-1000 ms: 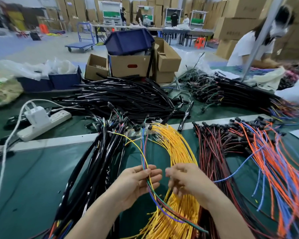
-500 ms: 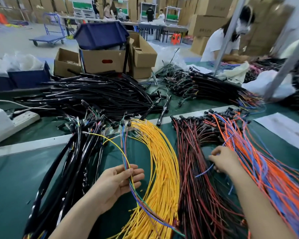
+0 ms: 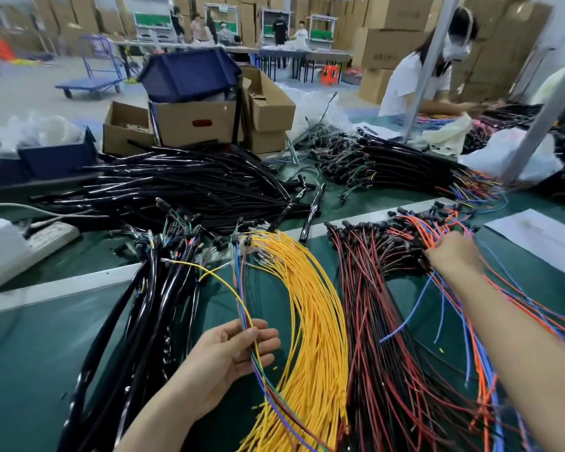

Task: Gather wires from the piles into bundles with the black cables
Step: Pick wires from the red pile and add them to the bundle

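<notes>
1. Green bench mat (image 3: 30, 370), head view: it carries several wire piles that fan across the lower half of the frame.
2. Left hand (image 3: 232, 357), lower centre: palm up, fingers nearly straight. The thumb pins a thin mixed wire bundle (image 3: 247, 316) of yellow, green, blue and red strands against the fingers.
3. Right hand (image 3: 454, 256), right of centre: seen from the back, reaching into the connector end of the orange and blue wires (image 3: 490, 337). The fingertips are buried among the strands, so I cannot tell whether it grips anything.
4. Yellow wires (image 3: 310, 321) lie just right of the left hand, with the red and black wires (image 3: 372, 321) beside them.
5. Black cables (image 3: 137, 321) with wires already in them run along the left of the frame. A loose black cable heap (image 3: 183, 187) lies behind them, upper centre.
6. Surroundings: power strip (image 3: 30, 246) at the left edge, cardboard boxes (image 3: 193, 122) with a blue bin (image 3: 190, 73) on top, and a paper sheet (image 3: 542, 236) at right. A second person (image 3: 411, 79) in white is working at upper right.
</notes>
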